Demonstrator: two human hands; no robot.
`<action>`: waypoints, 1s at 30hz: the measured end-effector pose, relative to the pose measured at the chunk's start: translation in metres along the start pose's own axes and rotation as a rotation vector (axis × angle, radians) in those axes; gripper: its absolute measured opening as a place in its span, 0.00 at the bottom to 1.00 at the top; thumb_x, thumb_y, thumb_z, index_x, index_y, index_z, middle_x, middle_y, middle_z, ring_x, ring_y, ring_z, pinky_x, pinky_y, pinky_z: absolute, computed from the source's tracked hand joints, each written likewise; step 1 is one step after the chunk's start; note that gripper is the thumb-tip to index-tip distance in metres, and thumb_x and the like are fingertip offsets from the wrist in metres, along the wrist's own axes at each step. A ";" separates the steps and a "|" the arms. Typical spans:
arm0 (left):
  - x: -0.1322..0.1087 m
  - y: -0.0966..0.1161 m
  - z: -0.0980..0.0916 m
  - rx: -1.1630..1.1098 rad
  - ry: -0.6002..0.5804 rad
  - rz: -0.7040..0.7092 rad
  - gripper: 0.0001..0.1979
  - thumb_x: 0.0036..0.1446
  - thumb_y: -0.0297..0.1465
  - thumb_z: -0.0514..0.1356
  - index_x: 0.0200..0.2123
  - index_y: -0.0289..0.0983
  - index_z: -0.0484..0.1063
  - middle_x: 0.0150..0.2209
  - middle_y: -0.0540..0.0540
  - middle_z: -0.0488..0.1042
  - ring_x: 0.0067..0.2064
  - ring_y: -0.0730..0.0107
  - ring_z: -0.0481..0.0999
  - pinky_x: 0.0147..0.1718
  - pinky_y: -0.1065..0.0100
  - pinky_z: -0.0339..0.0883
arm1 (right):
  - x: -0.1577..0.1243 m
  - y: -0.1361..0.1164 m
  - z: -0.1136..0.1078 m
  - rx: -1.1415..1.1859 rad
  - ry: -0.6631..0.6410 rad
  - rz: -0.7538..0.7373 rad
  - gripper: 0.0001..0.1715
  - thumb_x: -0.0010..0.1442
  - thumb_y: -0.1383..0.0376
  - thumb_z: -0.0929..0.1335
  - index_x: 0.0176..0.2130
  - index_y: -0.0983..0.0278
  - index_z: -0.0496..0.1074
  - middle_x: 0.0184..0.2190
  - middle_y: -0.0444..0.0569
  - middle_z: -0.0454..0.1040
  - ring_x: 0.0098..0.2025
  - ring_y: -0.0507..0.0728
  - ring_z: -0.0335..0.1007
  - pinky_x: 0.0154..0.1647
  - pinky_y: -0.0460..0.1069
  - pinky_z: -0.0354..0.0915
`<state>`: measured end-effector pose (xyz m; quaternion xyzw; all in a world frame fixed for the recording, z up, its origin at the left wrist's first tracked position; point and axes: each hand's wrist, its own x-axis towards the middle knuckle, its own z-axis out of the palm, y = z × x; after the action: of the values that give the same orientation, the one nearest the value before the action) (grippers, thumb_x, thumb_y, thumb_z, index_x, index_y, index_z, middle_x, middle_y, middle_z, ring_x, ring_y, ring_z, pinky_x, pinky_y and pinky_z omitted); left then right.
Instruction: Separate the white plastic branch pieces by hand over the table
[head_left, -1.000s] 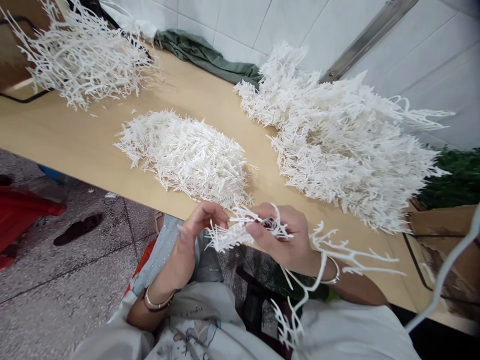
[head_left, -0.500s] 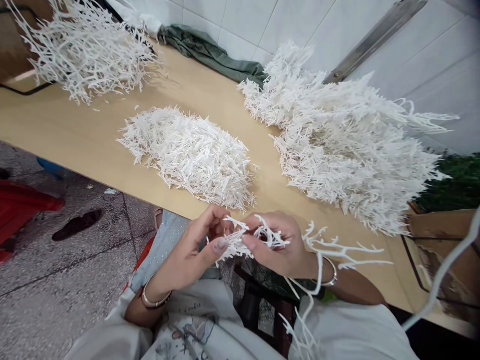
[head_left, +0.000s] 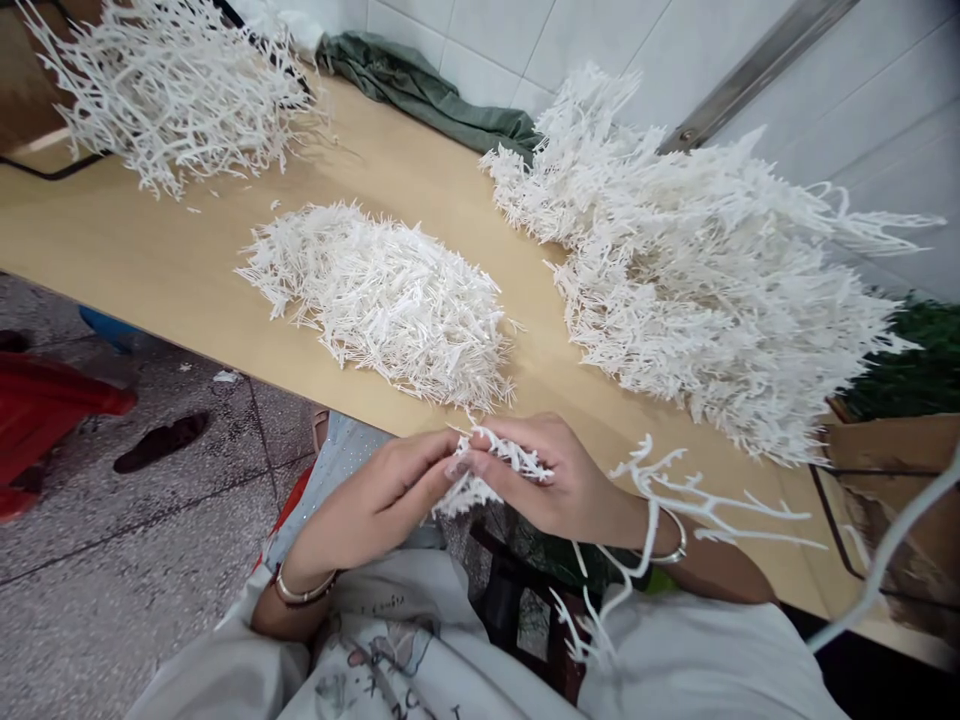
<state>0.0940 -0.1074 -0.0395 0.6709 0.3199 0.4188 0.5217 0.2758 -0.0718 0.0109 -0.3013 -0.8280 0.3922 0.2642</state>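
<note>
Brown cardboard box (head_left: 900,445) and green foliage (head_left: 919,365) flanked tan table (head_left: 172,265); left hand (head_left: 397,492) had met right hand (head_left: 551,475), fingers clamping white branched sprigs (head_left: 471,495).

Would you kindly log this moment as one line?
left hand: holding white sprig bunch | right hand: holding same bunch | white sprig pile: on table, beyond hands

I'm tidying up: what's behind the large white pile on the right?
Past the large white pile: tiled wall, a metal strip, dark green cloth at its left end, green foliage at its right. Covered: anything directly behind, including any further cloth.
</note>
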 end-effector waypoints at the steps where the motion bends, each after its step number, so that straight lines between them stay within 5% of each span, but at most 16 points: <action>1: 0.001 -0.002 0.000 -0.052 -0.038 -0.005 0.12 0.66 0.35 0.48 0.36 0.37 0.67 0.29 0.50 0.66 0.31 0.73 0.64 0.33 0.72 0.61 | -0.001 -0.001 0.000 -0.010 -0.015 0.000 0.11 0.59 0.71 0.65 0.25 0.65 0.61 0.19 0.37 0.52 0.20 0.44 0.48 0.23 0.42 0.51; 13: 0.008 -0.006 -0.001 -0.159 -0.022 -0.054 0.17 0.64 0.34 0.52 0.23 0.35 0.59 0.23 0.52 0.55 0.27 0.76 0.53 0.27 0.70 0.49 | -0.002 -0.004 -0.003 0.032 -0.047 0.101 0.11 0.59 0.69 0.65 0.25 0.65 0.61 0.19 0.38 0.54 0.22 0.45 0.50 0.23 0.43 0.51; 19: 0.011 -0.028 0.005 -0.655 -0.317 -0.192 0.27 0.54 0.49 0.59 0.17 0.35 0.56 0.17 0.54 0.52 0.20 0.79 0.48 0.20 0.69 0.42 | -0.003 -0.003 -0.006 0.349 -0.213 0.171 0.08 0.58 0.64 0.65 0.28 0.65 0.65 0.19 0.38 0.56 0.20 0.45 0.50 0.20 0.42 0.52; 23: 0.012 -0.027 0.013 -0.774 -0.255 -0.301 0.28 0.50 0.50 0.61 0.15 0.35 0.57 0.14 0.55 0.53 0.18 0.80 0.48 0.18 0.70 0.40 | -0.005 0.002 -0.005 0.399 -0.164 0.229 0.08 0.55 0.64 0.67 0.27 0.64 0.64 0.16 0.36 0.56 0.19 0.45 0.50 0.19 0.42 0.53; 30: 0.010 -0.017 0.038 -0.879 0.000 -0.202 0.32 0.51 0.50 0.60 0.13 0.37 0.47 0.12 0.55 0.48 0.14 0.81 0.47 0.14 0.71 0.40 | -0.006 0.004 0.003 0.469 -0.051 0.154 0.13 0.56 0.63 0.66 0.23 0.62 0.62 0.16 0.36 0.57 0.18 0.46 0.51 0.20 0.44 0.52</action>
<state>0.1328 -0.1110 -0.0582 0.3511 0.1756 0.4618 0.7954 0.2789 -0.0755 0.0047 -0.2840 -0.6954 0.5999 0.2754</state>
